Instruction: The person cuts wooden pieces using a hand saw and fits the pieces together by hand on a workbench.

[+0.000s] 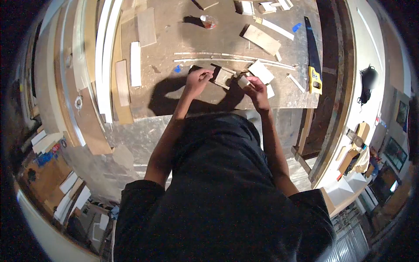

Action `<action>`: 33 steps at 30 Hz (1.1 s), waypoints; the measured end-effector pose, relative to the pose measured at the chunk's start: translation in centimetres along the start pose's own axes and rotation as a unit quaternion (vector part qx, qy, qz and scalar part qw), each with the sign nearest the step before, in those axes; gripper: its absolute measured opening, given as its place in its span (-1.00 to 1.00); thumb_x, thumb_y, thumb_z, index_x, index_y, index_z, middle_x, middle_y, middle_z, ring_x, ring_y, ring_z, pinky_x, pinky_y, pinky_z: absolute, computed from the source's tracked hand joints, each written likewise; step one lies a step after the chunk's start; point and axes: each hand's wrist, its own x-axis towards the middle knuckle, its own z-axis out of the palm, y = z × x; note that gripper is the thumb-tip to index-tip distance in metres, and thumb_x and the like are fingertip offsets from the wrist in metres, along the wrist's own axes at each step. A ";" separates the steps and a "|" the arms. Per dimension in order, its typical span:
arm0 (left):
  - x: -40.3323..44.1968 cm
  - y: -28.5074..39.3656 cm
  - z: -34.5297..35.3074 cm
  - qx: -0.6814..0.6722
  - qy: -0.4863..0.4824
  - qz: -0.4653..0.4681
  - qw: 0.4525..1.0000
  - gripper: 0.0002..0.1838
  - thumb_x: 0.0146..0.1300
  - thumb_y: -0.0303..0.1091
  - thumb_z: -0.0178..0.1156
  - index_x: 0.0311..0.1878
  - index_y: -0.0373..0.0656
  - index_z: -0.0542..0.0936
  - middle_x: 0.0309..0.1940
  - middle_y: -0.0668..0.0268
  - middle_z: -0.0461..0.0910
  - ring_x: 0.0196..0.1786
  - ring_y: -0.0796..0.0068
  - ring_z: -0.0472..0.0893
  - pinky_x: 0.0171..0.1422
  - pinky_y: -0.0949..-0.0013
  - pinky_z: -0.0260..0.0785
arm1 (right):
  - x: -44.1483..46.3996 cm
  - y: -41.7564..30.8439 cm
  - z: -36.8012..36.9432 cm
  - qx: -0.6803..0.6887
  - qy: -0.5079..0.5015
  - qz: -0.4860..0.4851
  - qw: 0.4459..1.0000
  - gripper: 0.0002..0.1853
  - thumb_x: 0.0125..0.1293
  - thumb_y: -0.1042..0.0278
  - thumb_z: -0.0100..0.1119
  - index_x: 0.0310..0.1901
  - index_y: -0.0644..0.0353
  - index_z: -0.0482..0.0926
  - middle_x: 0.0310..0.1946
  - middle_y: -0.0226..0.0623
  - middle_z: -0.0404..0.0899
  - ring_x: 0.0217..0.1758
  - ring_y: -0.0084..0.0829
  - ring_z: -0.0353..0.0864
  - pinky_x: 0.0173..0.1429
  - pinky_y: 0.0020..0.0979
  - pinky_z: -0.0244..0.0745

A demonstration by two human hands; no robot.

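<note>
My right hand grips a small pale wooden block between thumb and fingers, just above the worktable's near edge. To its left lies a small frame of thin wood pieces on the table. On that frame's other side is my left hand, its fingertips pinched together close to the frame; whatever they hold, if anything, is too small to make out. Pale flat wood pieces lie just beyond my right hand. Two long thin wood strips stretch across the table past both hands.
A handsaw with a yellow handle lies along the table's right edge. Further back are a wooden board, a small clear container and blue scraps. Long white boards line the left side. The worktable has a stained brown top.
</note>
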 end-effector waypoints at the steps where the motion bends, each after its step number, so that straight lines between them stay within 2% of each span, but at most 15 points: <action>1: -0.1 0.4 -0.1 0.000 0.002 -0.001 1.000 -0.72 0.49 -0.33 0.26 0.08 -0.34 0.69 -0.09 0.15 0.78 -0.01 0.45 0.77 0.10 0.37 0.60 | -0.1 0.0 -0.1 0.000 -0.002 0.001 1.000 -0.59 0.40 0.57 0.33 0.25 0.16 0.55 0.16 -0.39 0.62 0.13 -0.47 0.65 0.20 -0.36 0.62; 4: -0.2 0.5 0.0 -0.009 0.000 -0.007 1.000 -0.72 0.50 -0.32 0.25 0.08 -0.35 0.69 -0.09 0.13 0.78 -0.01 0.43 0.78 0.10 0.37 0.60 | -0.4 -0.6 0.6 0.030 -0.019 0.007 0.999 -0.56 0.35 0.59 0.36 0.24 0.15 0.55 0.16 -0.37 0.64 0.13 -0.46 0.66 0.20 -0.37 0.61; 6: -0.1 0.2 0.1 -0.016 0.001 0.005 1.000 -0.71 0.51 -0.30 0.25 0.08 -0.34 0.69 -0.09 0.12 0.78 -0.01 0.42 0.78 0.10 0.37 0.60 | -0.4 -0.6 1.2 -0.076 0.015 -0.054 0.996 -0.52 0.29 0.60 0.43 0.23 0.17 0.57 0.15 -0.37 0.65 0.13 -0.48 0.66 0.19 -0.37 0.60; 7: 0.1 0.0 0.1 -0.016 0.002 0.005 1.000 -0.71 0.51 -0.30 0.25 0.08 -0.34 0.69 -0.09 0.12 0.78 -0.01 0.42 0.78 0.10 0.37 0.60 | 0.0 0.1 0.8 -0.076 0.015 -0.054 0.996 -0.52 0.29 0.60 0.43 0.23 0.17 0.57 0.15 -0.37 0.65 0.13 -0.48 0.66 0.19 -0.37 0.60; 9: 0.2 -0.1 0.1 -0.001 -0.002 0.002 1.000 -0.71 0.51 -0.30 0.23 0.09 -0.33 0.69 -0.07 0.11 0.78 -0.01 0.40 0.78 0.11 0.36 0.61 | 0.8 1.1 0.8 -0.244 0.022 -0.173 0.954 -0.48 0.20 0.62 0.50 0.21 0.18 0.61 0.13 -0.36 0.65 0.12 -0.50 0.65 0.15 -0.39 0.62; 10: 0.2 -0.2 0.1 0.000 -0.002 0.002 1.000 -0.71 0.51 -0.30 0.23 0.09 -0.33 0.69 -0.07 0.11 0.78 -0.01 0.40 0.78 0.11 0.36 0.61 | 0.8 1.3 0.9 -0.243 0.022 -0.172 0.954 -0.48 0.20 0.62 0.50 0.21 0.18 0.61 0.13 -0.36 0.65 0.12 -0.50 0.65 0.15 -0.39 0.62; 13: 0.2 -0.5 0.2 0.003 -0.002 0.011 1.000 -0.71 0.50 -0.28 0.25 0.09 -0.31 0.70 -0.06 0.11 0.78 -0.01 0.38 0.79 0.10 0.35 0.60 | 0.5 1.7 2.1 -0.370 0.080 -0.176 0.909 -0.41 0.14 0.63 0.54 0.24 0.14 0.63 0.00 -0.38 0.66 0.08 -0.50 0.65 0.07 -0.46 0.65; 16: 0.5 -0.7 0.2 0.020 -0.012 0.022 0.999 -0.69 0.48 -0.25 0.27 0.09 -0.29 0.71 -0.05 0.12 0.79 -0.02 0.37 0.79 0.08 0.37 0.60 | 0.7 1.7 2.6 -0.357 0.063 -0.195 0.911 -0.39 0.13 0.63 0.54 0.26 0.13 0.62 -0.06 -0.39 0.66 0.06 -0.49 0.66 0.07 -0.46 0.66; 19: 0.6 -1.2 0.4 0.031 -0.023 0.035 0.999 -0.68 0.48 -0.21 0.28 0.09 -0.27 0.72 -0.05 0.13 0.79 -0.02 0.37 0.79 0.05 0.38 0.59 | 0.6 1.5 3.5 -0.354 0.078 -0.198 0.911 -0.39 0.13 0.61 0.54 0.26 0.18 0.62 -0.04 -0.36 0.69 0.05 -0.46 0.67 0.12 -0.41 0.65; 21: 0.8 -1.3 0.6 0.059 -0.037 0.029 0.997 -0.64 0.54 -0.17 0.24 0.15 -0.28 0.70 -0.01 0.21 0.77 -0.01 0.50 0.72 0.09 0.41 0.54 | 0.5 1.4 3.6 -0.349 0.085 -0.200 0.911 -0.40 0.14 0.61 0.54 0.26 0.21 0.61 -0.02 -0.34 0.70 0.06 -0.45 0.68 0.13 -0.39 0.65; 24: 0.7 -1.1 1.0 0.054 -0.028 0.010 0.998 -0.66 0.50 -0.19 0.25 0.10 -0.27 0.72 -0.05 0.13 0.80 -0.03 0.38 0.79 0.03 0.36 0.58 | 0.7 2.1 3.2 -0.367 0.080 -0.213 0.902 -0.41 0.15 0.59 0.55 0.25 0.24 0.61 0.01 -0.29 0.71 0.08 -0.43 0.69 0.17 -0.35 0.65; 33: 0.4 0.1 1.1 0.083 -0.019 0.027 0.996 -0.69 0.51 -0.24 0.25 0.10 -0.28 0.72 -0.05 0.12 0.80 -0.05 0.39 0.77 0.06 0.36 0.58 | 0.7 1.7 3.4 -0.374 0.054 -0.231 0.897 -0.44 0.17 0.57 0.55 0.23 0.23 0.61 0.05 -0.21 0.70 0.14 -0.39 0.68 0.17 -0.34 0.68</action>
